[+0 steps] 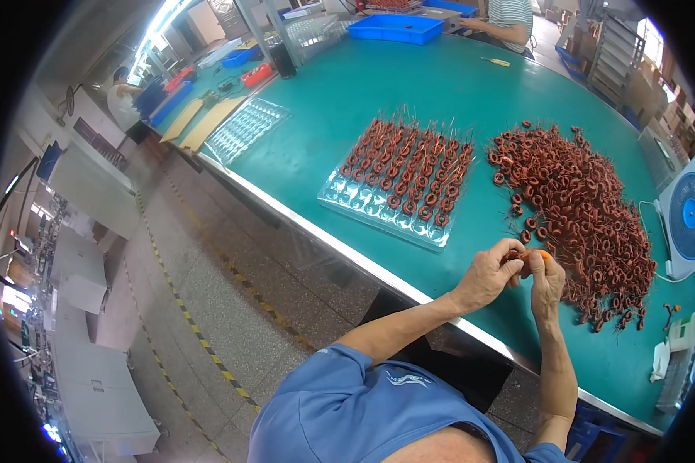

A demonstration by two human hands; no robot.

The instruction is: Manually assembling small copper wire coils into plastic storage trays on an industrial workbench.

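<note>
My left hand point(486, 275) is closed at the front part of the green table, its fingertips pinching a small reddish-brown wire-wound ring coil point(513, 254). Close beside it, my right hand point(547, 284) is closed around a small orange object point(539, 254) whose kind I cannot make out, since the fingers cover most of it. The two hands meet at the fingertips. Just beyond and to the right spreads a large heap of loose ring coils point(587, 216) with wire leads. Left of the heap, a clear plastic tray point(378, 214) holds rows of such coils, leads upward; its near-left pockets have no coils.
A clear blister tray point(247, 127) lies at the table's left edge. At the right stand a blue-and-white fan point(683, 220) and a white container point(683, 333). A screwdriver point(496, 62) and blue bin point(396, 28) are far off, near another person point(510, 23).
</note>
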